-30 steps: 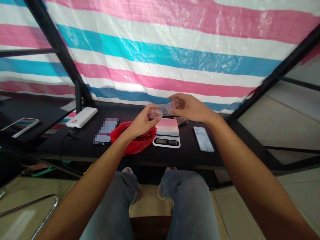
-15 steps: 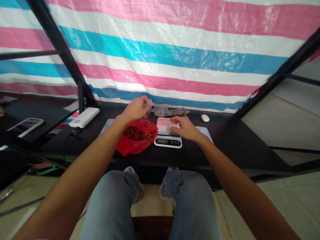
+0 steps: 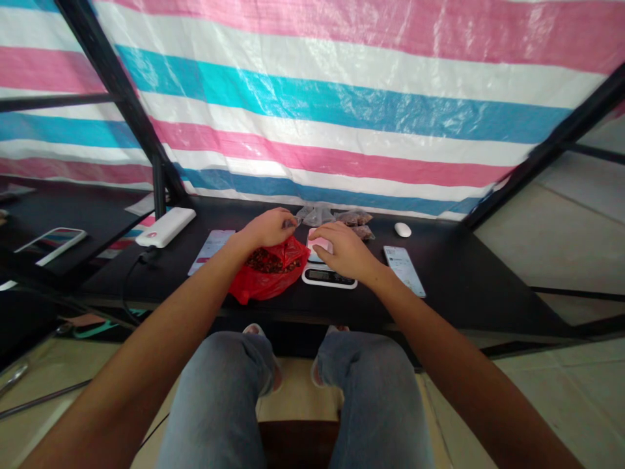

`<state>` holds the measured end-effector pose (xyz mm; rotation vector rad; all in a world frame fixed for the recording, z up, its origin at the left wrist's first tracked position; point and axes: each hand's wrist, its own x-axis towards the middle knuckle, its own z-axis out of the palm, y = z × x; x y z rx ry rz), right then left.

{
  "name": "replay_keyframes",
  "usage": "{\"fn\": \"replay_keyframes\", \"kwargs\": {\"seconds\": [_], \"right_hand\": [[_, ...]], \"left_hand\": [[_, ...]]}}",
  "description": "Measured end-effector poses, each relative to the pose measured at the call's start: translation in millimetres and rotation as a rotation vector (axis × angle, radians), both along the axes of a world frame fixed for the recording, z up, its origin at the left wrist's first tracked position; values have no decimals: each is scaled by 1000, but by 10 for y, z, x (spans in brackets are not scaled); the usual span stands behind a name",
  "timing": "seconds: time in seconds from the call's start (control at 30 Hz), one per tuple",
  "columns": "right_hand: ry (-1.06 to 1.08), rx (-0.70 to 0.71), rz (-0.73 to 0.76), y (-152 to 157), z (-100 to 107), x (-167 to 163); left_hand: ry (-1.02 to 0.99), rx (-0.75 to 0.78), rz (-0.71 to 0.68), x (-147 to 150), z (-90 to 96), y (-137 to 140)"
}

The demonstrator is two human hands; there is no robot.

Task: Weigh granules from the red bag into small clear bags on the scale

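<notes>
My left hand (image 3: 271,228) is above the back of a red plastic bag (image 3: 266,286), its fingers pinched on a small clear plastic bag (image 3: 295,220). Small dark-brown, dried-looking pieces (image 3: 273,262) fill the red bag, whose mouth is open. Over the plate of a white kitchen scale (image 3: 329,277) is my right hand (image 3: 342,244), thumb and fingers apart with no object visible between them. Its palm hides part of the plate. Behind the hands lie clear bags (image 3: 317,213), and filled small bags (image 3: 354,217) with brown contents rest beside them.
Phones lie at the left (image 3: 209,251) and right (image 3: 405,270) of the black table (image 3: 469,280). A white mouse (image 3: 403,229) sits at the back right. At left is a white power bank (image 3: 166,228) with a cable. A striped plastic sheet (image 3: 342,111) hangs behind, between black frame bars.
My left hand has lowered toward the red bag with the clear bag. My right hand has shifted left over the scale; another filled bag now shows behind it, and both phones are more visible.
</notes>
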<state>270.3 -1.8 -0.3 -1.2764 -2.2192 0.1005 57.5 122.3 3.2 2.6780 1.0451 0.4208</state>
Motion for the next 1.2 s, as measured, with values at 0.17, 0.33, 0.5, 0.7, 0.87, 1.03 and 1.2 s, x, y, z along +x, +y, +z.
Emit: {"fn": "replay_keyframes", "kwargs": {"seconds": [0.17, 0.33, 0.5, 0.7, 0.87, 1.03, 1.2], "right_hand": [[85, 41, -34, 28, 11, 12], [-26, 0, -34, -42, 8, -59], [-348, -27, -132, -24, 72, -343], [-375, -42, -163, 117, 197, -560], [-34, -96, -228, 209, 272, -533], [-90, -141, -218, 182, 131, -511], [-32, -33, -95, -98, 10, -578]], "left_hand": [[-69, 44, 2, -191, 107, -141], [132, -3, 127, -457, 92, -176], [309, -74, 254, -534, 85, -140], [259, 7, 277, -503, 226, -164], [132, 26, 227, -506, 413, -179], [11, -24, 249, -521, 335, -190], [92, -91, 288, -633, 162, -243]]}}
